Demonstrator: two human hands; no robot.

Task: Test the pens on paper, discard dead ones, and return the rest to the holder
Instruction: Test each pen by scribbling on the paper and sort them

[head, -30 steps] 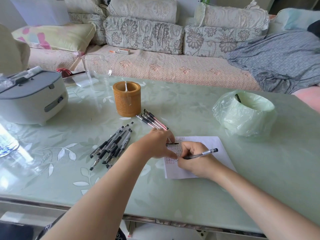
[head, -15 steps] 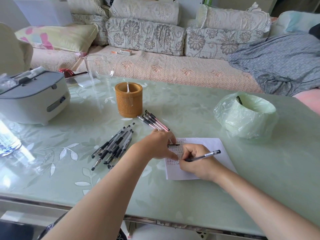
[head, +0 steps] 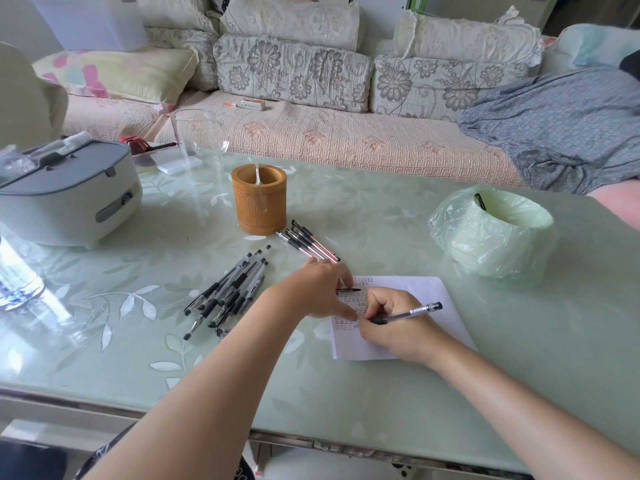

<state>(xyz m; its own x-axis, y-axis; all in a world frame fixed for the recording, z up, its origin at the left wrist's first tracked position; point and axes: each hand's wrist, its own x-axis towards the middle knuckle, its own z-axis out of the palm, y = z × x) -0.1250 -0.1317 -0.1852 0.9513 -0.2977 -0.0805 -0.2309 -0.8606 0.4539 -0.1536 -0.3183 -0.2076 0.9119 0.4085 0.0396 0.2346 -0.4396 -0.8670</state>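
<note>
1. White paper (head: 427, 294) lies near the counter's (head: 526, 348) near edge; left hand (head: 317, 289) presses it, fingers straight.
2. Right hand's (head: 398, 329) grip is clamped on a pen (head: 414, 311), tip on the paper.
3. Risk: if the left hand lifts, paper may slide on the slick counter and spoil the test stroke.

The holder (head: 259, 202) sits mid-table (head: 346, 393), with a small bunch of pens (head: 308, 241) just front-right of it and a bigger pile of pens (head: 228, 292) nearer and to the left. The paper (head: 426, 289), one pen (head: 408, 311) over it, lies right of that pile. The bin (head: 491, 233) is off right, an appliance (head: 69, 195) far left, and the sofa (head: 346, 140) behind.
</note>
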